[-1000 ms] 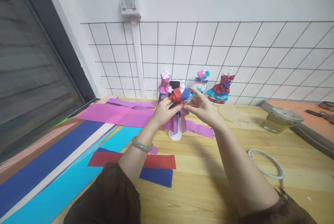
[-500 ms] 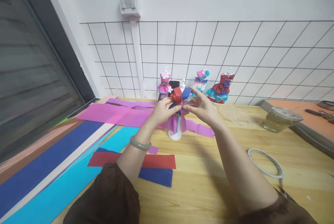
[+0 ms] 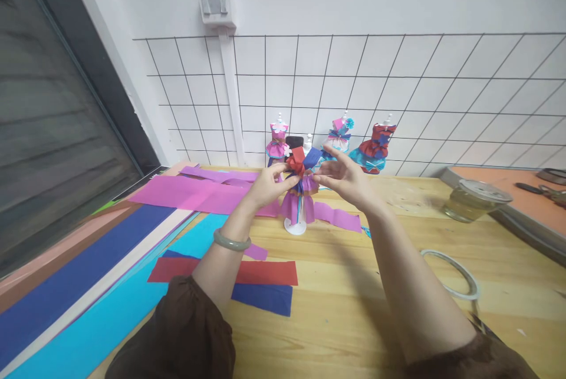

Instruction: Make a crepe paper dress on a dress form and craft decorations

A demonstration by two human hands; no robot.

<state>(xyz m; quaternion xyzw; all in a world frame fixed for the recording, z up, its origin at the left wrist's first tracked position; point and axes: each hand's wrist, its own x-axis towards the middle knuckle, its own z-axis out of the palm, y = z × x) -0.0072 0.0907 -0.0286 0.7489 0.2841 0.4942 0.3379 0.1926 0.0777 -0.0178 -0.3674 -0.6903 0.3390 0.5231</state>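
Observation:
A small mannequin in a crepe-paper dress [image 3: 299, 205] stands upright on a round white base in front of me. The bodice has crossed red and blue strips, and the skirt is purple in layers. My left hand [image 3: 269, 187] grips the waist from the left, thumb in front. Its fingertips are partly hidden by the dress. On the other side, my right hand [image 3: 347, 177] is close by the skirt's upper layer, its thumb and fingers apart. Whether the right thumb touches the paper I cannot tell.
Three dressed mannequins, including a red one [image 3: 377, 148], stand along the wall. Long paper strips [image 3: 88, 276] lie at left, with a red strip [image 3: 265, 273] and a blue strip [image 3: 269, 298] nearer. A tape roll [image 3: 471, 292] and lidded cup [image 3: 472, 201] are at right.
My right hand has drawn slightly right, away from the dress, with its thumb off the waist. My left hand has shifted slightly left, and more of the skirt's upper layer shows.

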